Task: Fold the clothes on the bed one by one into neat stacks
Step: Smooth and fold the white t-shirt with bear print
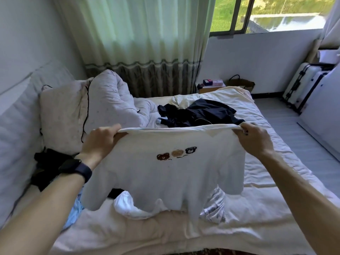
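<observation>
I see pale green curtain (139, 34) far centre, daylit window (266, 13) far right, white wall (257, 57) below. Small bedside table (211, 88) and brown bag (241, 84) against it; white suitcase (301, 83) right, on grey floor (287, 122).

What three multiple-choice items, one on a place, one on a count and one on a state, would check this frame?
1. Where does the dark clothes pile lie?
A. On the bed, beyond the white shirt
B. On the floor by the suitcase
C. On top of the pillow

2. How many bear faces show on the white shirt?
A. Two
B. Three
C. Five

3. How is the white shirt handled?
A. Folded flat on the bed
B. Held up by its top edge, gripped by the left hand and the right hand
C. Draped over one forearm

Answers:
1 A: the dark clothes pile lies on the bedcover past the shirt's top edge.
2 B: three faces sit in a row on its front.
3 B: each hand grips a top corner and the shirt hangs spread between them.
</observation>
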### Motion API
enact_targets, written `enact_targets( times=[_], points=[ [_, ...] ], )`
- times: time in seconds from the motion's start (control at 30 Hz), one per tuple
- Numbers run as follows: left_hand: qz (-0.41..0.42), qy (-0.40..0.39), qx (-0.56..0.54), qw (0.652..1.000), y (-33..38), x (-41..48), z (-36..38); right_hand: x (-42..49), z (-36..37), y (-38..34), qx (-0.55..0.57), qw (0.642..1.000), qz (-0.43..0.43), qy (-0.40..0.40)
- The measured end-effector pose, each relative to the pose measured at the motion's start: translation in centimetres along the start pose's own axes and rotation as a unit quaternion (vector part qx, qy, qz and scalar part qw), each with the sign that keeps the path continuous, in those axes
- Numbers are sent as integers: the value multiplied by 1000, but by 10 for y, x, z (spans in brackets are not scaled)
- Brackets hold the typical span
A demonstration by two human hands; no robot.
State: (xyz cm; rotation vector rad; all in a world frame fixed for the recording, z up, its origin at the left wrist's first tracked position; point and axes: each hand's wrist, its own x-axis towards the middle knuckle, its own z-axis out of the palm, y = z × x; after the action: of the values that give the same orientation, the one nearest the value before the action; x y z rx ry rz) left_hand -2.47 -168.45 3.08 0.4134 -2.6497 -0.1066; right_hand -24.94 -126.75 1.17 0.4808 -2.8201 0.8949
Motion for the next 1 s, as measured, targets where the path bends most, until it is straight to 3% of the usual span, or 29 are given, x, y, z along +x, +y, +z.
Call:
enact_targets(
  times=[0.1, 0.17, 0.2, 0.27, 0.33, 0.43, 0.57, 0.7, 0.87, 1.0],
  points=[
    [-97, -104, -32, 989, 0, 1, -3, -8, 2, -12, 91, 992, 80, -19],
    [-148, -187, -113, 965, 7, -4, -9, -13, 8, -12, 95, 991, 95, -18],
    [-178, -224, -179, 941, 9, -8, -12, -15, 10, -10, 95, 991, 95, 0],
    [-233, -316, -326, 860, 8, -18, -17, -18, 13, -8, 113, 988, 101, 37],
    [-239, -382, -418, 789, 4, -30, -23, -23, 16, -10, 130, 984, 104, 61],
    [-232, -386, -489, 747, 0, -45, -22, -35, 17, -14, 153, 978, 104, 91],
    [-235, -280, -511, 778, 4, -68, -19, -48, 19, -11, 158, 976, 83, 122],
    [-256, -57, -472, 842, 18, -87, -9, -64, 21, -15, 182, 967, 30, 178],
    [-253, 206, -305, 895, 58, -115, -14, -85, 19, -31, 198, 941, -36, 273],
    [-198, 275, -174, 924, 60, -121, -33, -84, 9, -42, 205, 922, -54, 325]
  ],
)
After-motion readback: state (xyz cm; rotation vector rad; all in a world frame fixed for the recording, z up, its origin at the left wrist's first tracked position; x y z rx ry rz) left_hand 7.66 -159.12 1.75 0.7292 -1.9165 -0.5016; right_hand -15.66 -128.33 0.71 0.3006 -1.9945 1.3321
